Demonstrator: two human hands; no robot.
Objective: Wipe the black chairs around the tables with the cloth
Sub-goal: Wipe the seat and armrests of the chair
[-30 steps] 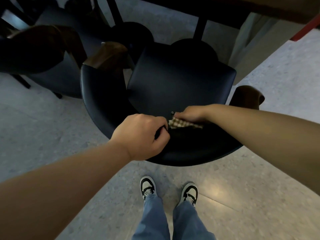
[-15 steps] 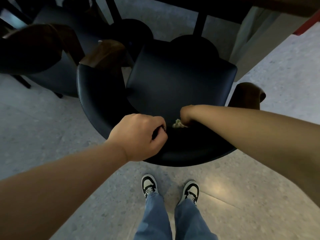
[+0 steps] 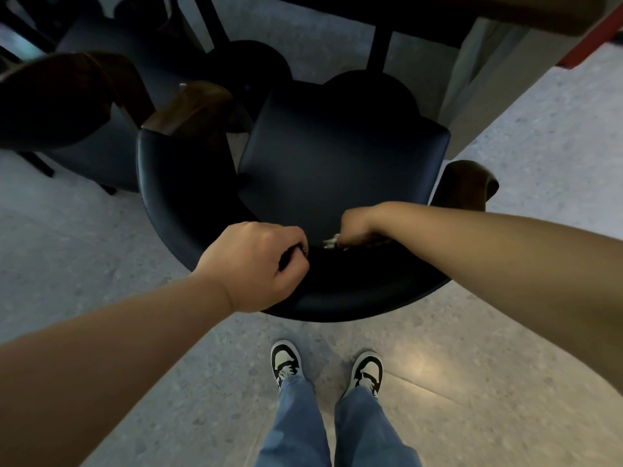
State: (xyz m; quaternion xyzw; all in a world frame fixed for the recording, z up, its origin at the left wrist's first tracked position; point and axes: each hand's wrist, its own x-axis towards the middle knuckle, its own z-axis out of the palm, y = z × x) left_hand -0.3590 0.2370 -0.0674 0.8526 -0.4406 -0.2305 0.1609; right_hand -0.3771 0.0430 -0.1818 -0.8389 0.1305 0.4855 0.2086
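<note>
Black armchair (image 3: 340, 156): left hand (image 3: 256, 264) gripped the curved backrest rim; right hand (image 3: 354, 224) held the checked cloth (image 3: 331, 243) against the seat's rear.

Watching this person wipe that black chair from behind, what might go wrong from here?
1. Only a scrap of the cloth shows under the right hand, deep where seat and backrest meet; it may bunch up and skip parts of the seat.
2. The left hand has its grip on the backrest rim; a hard push might shift the chair towards the table leg.
</note>
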